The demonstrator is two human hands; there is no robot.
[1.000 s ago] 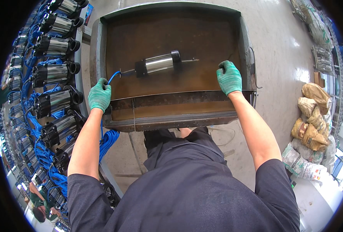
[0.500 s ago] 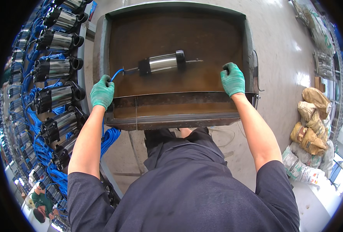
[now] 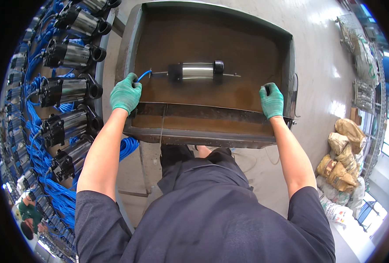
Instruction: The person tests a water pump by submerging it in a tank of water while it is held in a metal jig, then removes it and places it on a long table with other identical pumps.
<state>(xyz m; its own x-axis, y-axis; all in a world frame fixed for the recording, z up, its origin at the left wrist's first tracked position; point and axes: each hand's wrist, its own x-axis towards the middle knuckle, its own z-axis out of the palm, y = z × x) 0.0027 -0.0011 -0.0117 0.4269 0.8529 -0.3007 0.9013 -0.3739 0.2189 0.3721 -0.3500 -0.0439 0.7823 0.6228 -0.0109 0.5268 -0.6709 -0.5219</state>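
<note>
A pump motor (image 3: 198, 71) with a shiny steel body and black ends lies level in the brown liquid of a metal tank (image 3: 130, 48). A thin rod sticks out of its right end. From its left side a blue cable (image 3: 144, 75) runs to my left hand (image 3: 125, 94), which is closed round it in a green glove. My right hand (image 3: 271, 101), gloved in green too, is held over the tank's right part, apart from the motor. Its fingers are curled, and whatever they may grip is hidden.
Rows of similar pumps (image 3: 69, 91) with coiled blue cables (image 3: 56, 179) stand on my left. Brown sacks (image 3: 341, 164) are piled on the right by wire racks (image 3: 364, 94). Another person (image 3: 30, 212) is at the far lower left.
The motor has gone from a slant, right end higher, to nearly level. My view has turned a little, so the tank sits further right. Both hands stay closed.
</note>
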